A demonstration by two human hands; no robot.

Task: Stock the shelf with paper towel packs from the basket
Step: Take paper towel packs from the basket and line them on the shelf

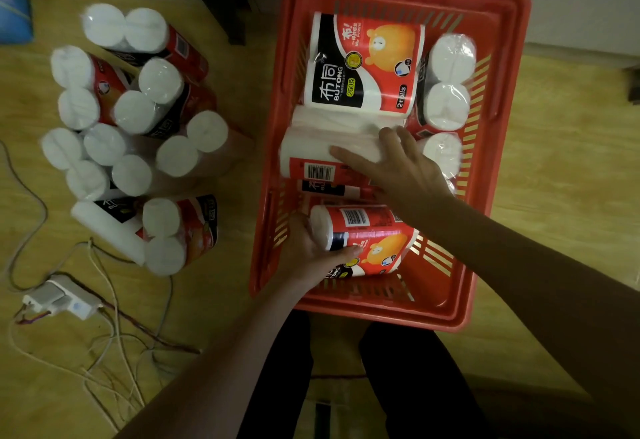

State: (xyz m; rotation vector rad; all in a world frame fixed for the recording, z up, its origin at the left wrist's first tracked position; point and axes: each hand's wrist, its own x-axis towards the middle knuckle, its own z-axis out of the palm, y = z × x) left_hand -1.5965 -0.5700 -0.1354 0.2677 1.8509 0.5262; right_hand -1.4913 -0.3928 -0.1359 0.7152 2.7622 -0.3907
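two hands in the red basket

left hand (311,248) curls round the white end of a two-roll paper towel pack (367,241) lying at the near end of the red basket (512,57), thumb across its printed wrap. right hand (391,164) lies flat, fingers spread and straight, on a white pack (311,147) at mid-basket. further packs stand on end on the wooden floor (225,300) to the left.
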